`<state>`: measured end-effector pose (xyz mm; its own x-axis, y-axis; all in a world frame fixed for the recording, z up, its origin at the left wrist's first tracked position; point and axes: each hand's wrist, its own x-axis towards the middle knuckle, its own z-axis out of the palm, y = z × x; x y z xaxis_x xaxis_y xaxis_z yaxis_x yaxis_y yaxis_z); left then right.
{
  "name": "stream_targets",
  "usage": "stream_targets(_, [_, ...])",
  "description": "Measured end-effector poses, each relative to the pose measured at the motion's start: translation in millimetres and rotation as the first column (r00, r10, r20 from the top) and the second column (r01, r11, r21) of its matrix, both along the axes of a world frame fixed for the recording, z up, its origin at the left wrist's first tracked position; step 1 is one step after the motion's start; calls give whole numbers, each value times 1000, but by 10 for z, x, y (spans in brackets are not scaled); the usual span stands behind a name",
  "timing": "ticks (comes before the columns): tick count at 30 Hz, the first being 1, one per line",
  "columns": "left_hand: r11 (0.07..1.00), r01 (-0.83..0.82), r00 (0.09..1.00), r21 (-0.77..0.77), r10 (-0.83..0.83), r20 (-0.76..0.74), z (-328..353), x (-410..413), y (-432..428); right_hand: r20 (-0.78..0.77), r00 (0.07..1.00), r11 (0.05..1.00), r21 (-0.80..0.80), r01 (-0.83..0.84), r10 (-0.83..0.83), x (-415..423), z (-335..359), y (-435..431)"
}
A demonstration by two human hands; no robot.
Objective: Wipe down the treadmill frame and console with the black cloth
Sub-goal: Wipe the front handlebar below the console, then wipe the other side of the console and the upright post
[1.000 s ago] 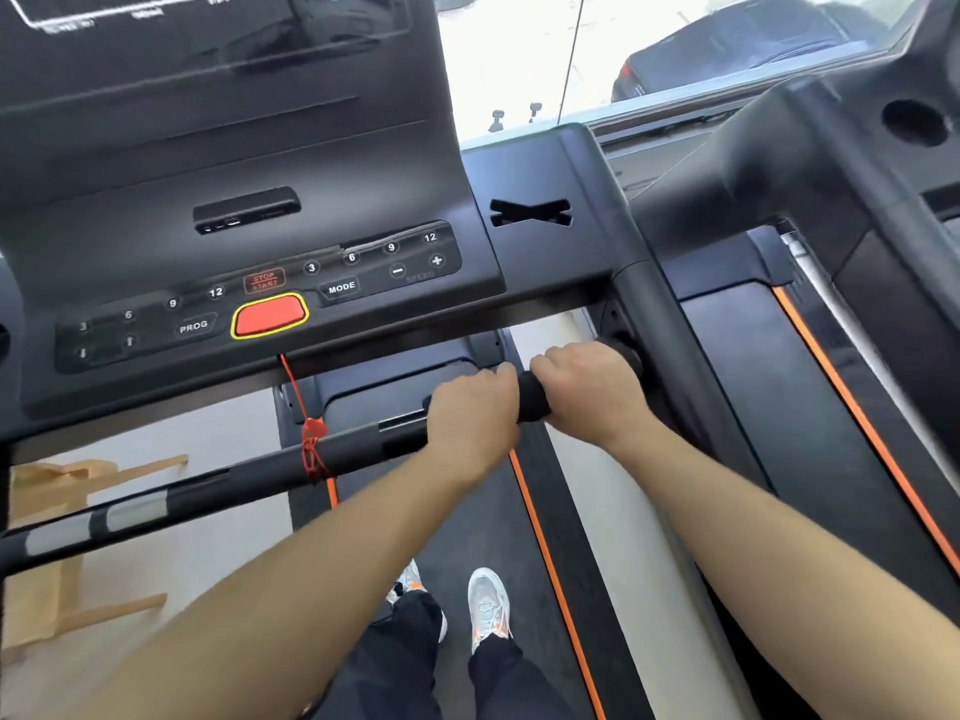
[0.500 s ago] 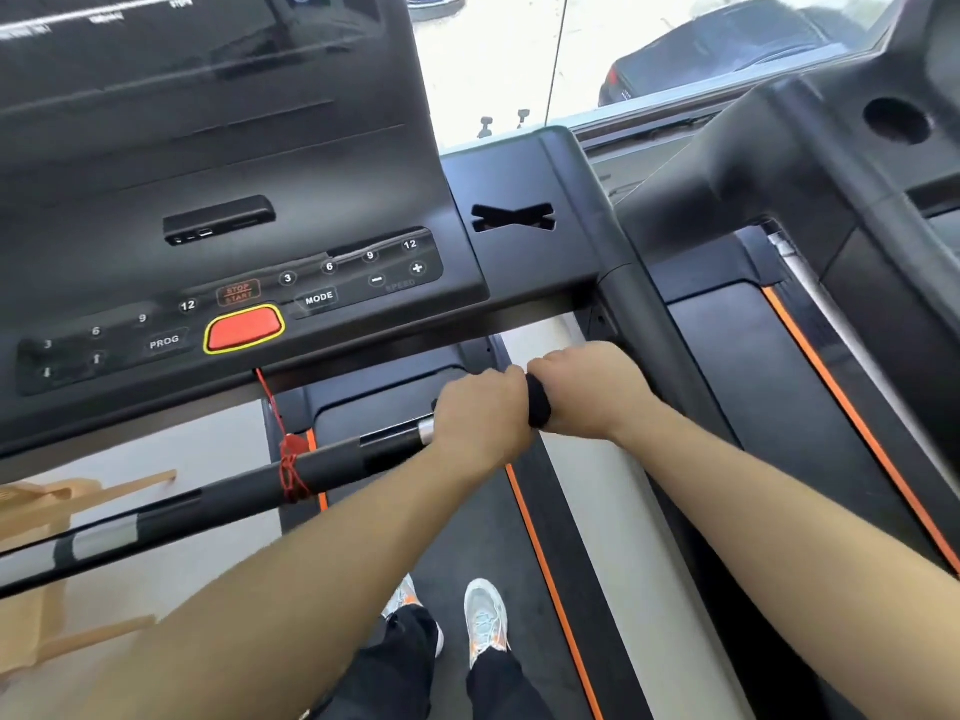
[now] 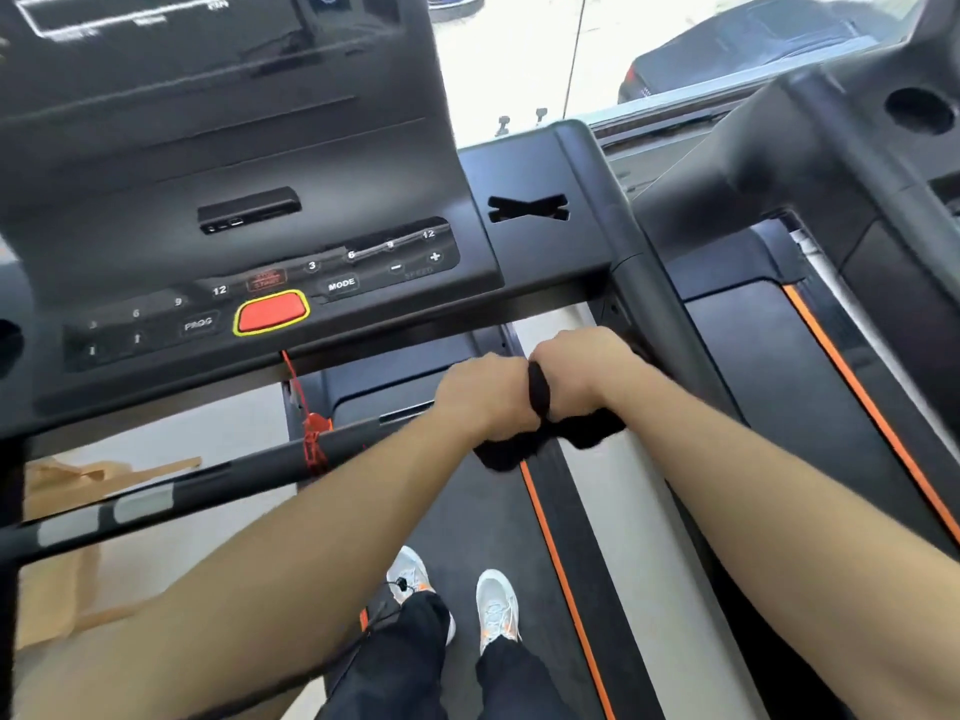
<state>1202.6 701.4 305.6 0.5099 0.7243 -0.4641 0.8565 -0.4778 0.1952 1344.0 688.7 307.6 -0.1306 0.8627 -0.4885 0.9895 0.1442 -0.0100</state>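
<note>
Below the console (image 3: 234, 163), at the right end of the front handlebar (image 3: 218, 475), both hands sit side by side, knuckles up. Left hand (image 3: 485, 394) is fisted, fingers curled down and under; right hand (image 3: 584, 368) likewise fisted, just beside it, the two nearly touching. The black cloth (image 3: 540, 392) shows as a dark band pinched between the two fists, with loose folds bunching out beneath both, hanging over the belt (image 3: 467, 522) and the orange stripe (image 3: 550, 537). Both hands grip the cloth; whether the bar runs inside the fists cannot be told, since the cloth and fingers cover that stretch.

Handlebar runs down-left from the hands, black, with grey sensor patches (image 3: 140, 504) toward its far end. A red safety cord (image 3: 311, 433) drops from the console edge and loops round the bar, left of the left hand.

Console panel: red stop button (image 3: 271, 311) ringed yellow, MODE and PROG keys, numbered speed and incline keys, partly blurred. Right of the panel, an X-shaped slot (image 3: 527, 207) in the black frame corner (image 3: 582, 163); the frame upright (image 3: 660, 304) descends behind the right hand.

Underfoot: two white shoes (image 3: 496, 605) with orange accents, dark trousers, standing on the belt. Second treadmill (image 3: 831, 174) to the right. Tan paper (image 3: 67, 563) on the floor at left.
</note>
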Motion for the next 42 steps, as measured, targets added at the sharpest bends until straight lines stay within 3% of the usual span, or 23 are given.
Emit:
stream_targets(2, [941,49,998,336,-37,-42,-76,-304,-223,57,997,908,414,-72,53,-197,-210,-298])
stream_targets(4, [917,10,999,400,6,-39,-40,-577,-310,29,999,853,519,-48,39,-433,-265,-389])
stream_targets(6, [969,-61,994,241,82,-77,39,-677,-218,15,997,951,299,-74,72,-582,-147,-199])
stream_targets(7, [992,-85,991,93,94,-94,78,-694,-115,-4,996,990,107,-89,90,-619,-63,-79])
stream_targets(10, [950,-97,993,-298,70,-99,146,-722,186,-85,994,935,-345,-89,63,-635,130,261])
stream_targets(12, [953,-90,994,-288,65,-93,98,-768,198,-100,995,899,-433,-57,15,-663,135,325])
stream_targets(14, [998,-46,997,-44,43,-57,40,-839,41,-101,995,959,-283,-28,-1,-694,94,204])
stream_targets(16, [981,1,1000,195,-1,2,-13,-931,-181,-87,996,993,119,-7,17,-704,-25,-139])
stream_targets(18, [964,2,998,266,-18,60,-4,-1003,-318,-92,995,915,404,5,35,-650,-145,-536])
stream_targets(19, [968,-17,995,249,-8,96,14,-1032,-378,-134,990,893,450,12,54,-624,-176,-692])
stream_targets(23, [966,-203,938,162,144,317,211,-1055,-407,-348,937,886,423,191,-36,-530,13,-797])
stream_targets(27, [977,-214,961,-12,213,176,323,-998,-193,-505,819,844,285,455,-271,-433,229,-612])
stream_targets(30, [983,-183,966,-10,181,184,366,-965,-143,-365,877,908,153,389,-314,-355,290,-464])
stream_targets(34, [988,-150,983,26,146,113,441,-873,-157,-201,964,985,-40,170,-175,-331,359,-306])
stream_targets(36, [990,-128,990,55,124,71,538,-775,-126,-225,964,989,-18,145,-145,-295,387,-296])
stream_targets(39, [977,-198,972,76,186,146,793,-567,36,-327,934,980,85,180,-144,-125,467,-308])
stream_targets(42, [963,-258,944,79,234,234,1072,-267,265,-481,848,920,183,345,-222,221,698,-260])
